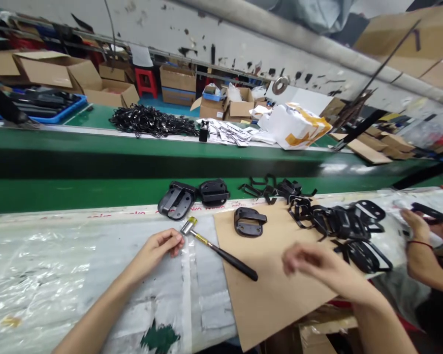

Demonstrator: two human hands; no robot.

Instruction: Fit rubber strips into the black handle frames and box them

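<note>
My left hand (167, 243) is over the plastic-covered bench, fingers curled together right beside the head of a mallet. Whether anything small is pinched in those fingers is hidden. The mallet (221, 254) has a metal head with a yellow face and a black grip, and lies slantwise from the plastic onto the cardboard sheet (276, 285). Over the right part of the cardboard, my right hand (310, 263) is bent and smeared by motion. Between the hands, farther back, sits a black oval bracket (249, 222) with a raised strap.
Two similar black brackets (177, 200) stand along the bench's back edge. Bent black strips (260, 187) and a heap of black parts (335, 220) lie to the right. A co-worker's hands (421, 226) hold a black part at far right. Behind runs a green conveyor (96, 157).
</note>
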